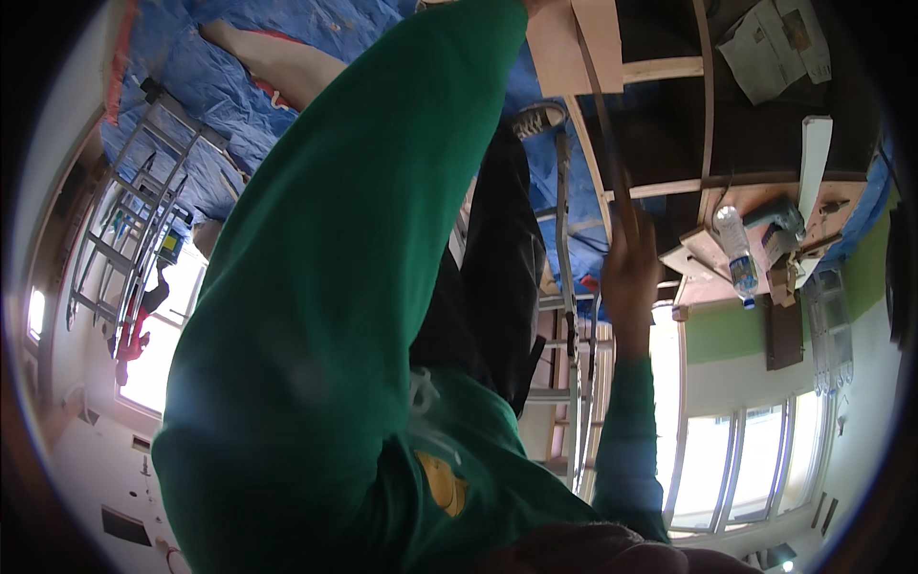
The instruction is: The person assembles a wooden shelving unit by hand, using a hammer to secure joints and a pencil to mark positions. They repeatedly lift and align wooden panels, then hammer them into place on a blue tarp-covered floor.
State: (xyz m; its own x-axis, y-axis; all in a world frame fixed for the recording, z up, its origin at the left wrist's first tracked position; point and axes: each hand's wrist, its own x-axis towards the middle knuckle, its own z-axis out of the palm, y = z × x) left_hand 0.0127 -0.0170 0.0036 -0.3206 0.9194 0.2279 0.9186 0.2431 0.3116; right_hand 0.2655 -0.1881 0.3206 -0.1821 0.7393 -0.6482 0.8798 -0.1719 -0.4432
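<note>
My right hand (631, 268) is wrapped round the near end of a handsaw (606, 124), which shows nearly edge-on as a long, thin, dark strip. Its far end lies across a pale plywood board (555, 57) at the top of the view. That board rests over a wooden frame (666, 69). A green sleeve covers my left arm, which stretches up to the top edge; just a sliver of my left hand (543, 4) shows beside the board, and its fingers are out of sight.
A metal stepladder (572, 364) stands close to my legs, and another ladder (115, 253) is at the left. Blue sheeting (325, 19) covers the floor. On the right, a plastic bottle (734, 249) and a drill (779, 215) lie on a board. Newspaper (775, 48) lies beyond.
</note>
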